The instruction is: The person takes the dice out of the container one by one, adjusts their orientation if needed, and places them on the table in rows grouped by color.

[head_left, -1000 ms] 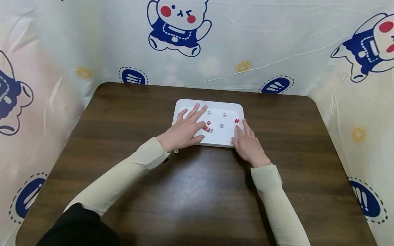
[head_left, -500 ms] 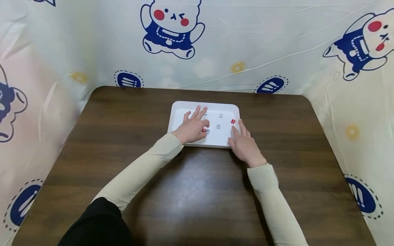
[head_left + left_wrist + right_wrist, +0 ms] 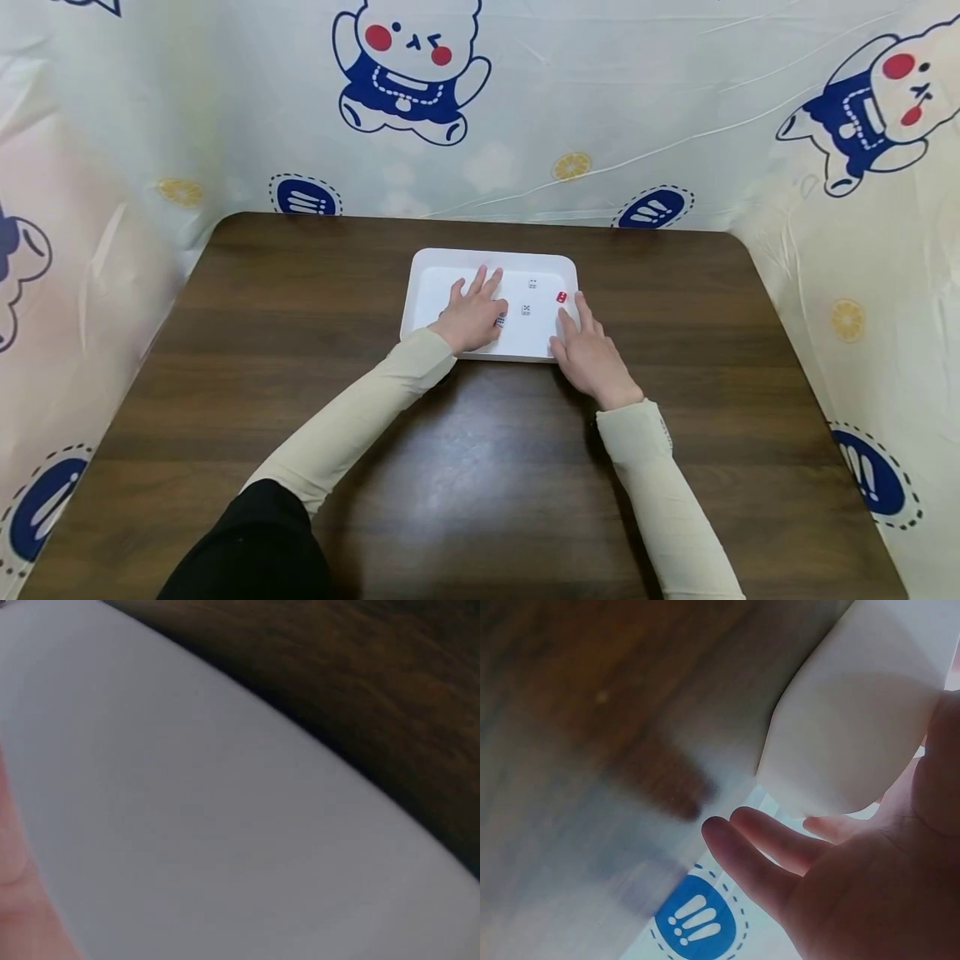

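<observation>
A white rectangular tray (image 3: pixel 525 343) lies on the table, with small dice in it. In the head view my left hand (image 3: pixel 471 323) is over its middle with fingers spread, thumb and index finger on either side of a white die (image 3: pixel 500 322). I cannot tell whether they touch it. Farther right in the tray are two white dice, an upper die (image 3: pixel 532 284) and a lower die (image 3: pixel 526 310), and a red die (image 3: pixel 562 297). My right hand (image 3: pixel 592 354) rests at the tray's right edge, fingers extended. The tray wall (image 3: pixel 210 772) fills most of the left wrist view.
The dark wooden table (image 3: pixel 465 467) extends in front of the tray and to both sides. A printed cloth (image 3: pixel 645 100) with cartoon figures surrounds the table at the back and sides.
My left hand has moved right over the tray and now covers red dice and a white die that showed earlier. A die on the table near the left wrist is out of sight.
</observation>
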`<state>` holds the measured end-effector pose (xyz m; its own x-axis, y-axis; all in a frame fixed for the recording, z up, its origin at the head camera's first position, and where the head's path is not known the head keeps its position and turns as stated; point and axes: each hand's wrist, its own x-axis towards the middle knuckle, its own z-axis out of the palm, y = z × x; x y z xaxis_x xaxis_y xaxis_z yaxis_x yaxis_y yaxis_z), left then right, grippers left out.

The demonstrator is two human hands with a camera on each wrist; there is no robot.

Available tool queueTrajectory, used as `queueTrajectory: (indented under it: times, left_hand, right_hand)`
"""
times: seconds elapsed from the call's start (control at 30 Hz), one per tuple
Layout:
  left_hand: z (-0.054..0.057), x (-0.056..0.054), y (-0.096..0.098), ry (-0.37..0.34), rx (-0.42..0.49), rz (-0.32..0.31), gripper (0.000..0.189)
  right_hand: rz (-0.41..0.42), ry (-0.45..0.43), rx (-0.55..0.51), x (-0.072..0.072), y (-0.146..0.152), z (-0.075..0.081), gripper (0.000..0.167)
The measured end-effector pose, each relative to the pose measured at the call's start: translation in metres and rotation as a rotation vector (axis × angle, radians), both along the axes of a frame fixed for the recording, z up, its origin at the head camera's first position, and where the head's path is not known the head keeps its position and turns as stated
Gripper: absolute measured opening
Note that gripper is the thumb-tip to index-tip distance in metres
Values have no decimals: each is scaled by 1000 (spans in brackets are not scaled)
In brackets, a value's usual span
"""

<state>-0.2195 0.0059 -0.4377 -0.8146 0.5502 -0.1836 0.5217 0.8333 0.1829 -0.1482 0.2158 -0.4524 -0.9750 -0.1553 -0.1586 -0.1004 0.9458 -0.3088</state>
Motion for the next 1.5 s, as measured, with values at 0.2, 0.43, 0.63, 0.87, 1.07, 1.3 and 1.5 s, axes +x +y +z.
queueTrajectory:
  times: [0.2,0.43,0.63,0.87,1.07,1.3,1.5]
  left_hand:
    - [-6,0,-1,3,-18,1,14]
    - [-9,2,-1,30,-6,-12,16]
    - [-12,3,-2,29,-7,-5,16]
    - [-12,5,-3,31,-8,-6,17]
    - [-5,7,-5,63,-2,-25,18]
    - [8,8,-15,82,59,-30,12]
    - [23,12,-29,73,108,-30,16]
  right_hand:
    - [-4,-5,4,0,-2,0,61]
    - [-1,-23,13,0,-5,-1,61]
    - [9,-24,22,0,-5,-2,61]
    - [11,-27,24,1,-6,-4,61]
    - [13,-22,25,0,-5,-4,61]
    - [14,-9,21,-1,-3,-1,61]
    - [2,-6,14,-2,-1,-1,61]
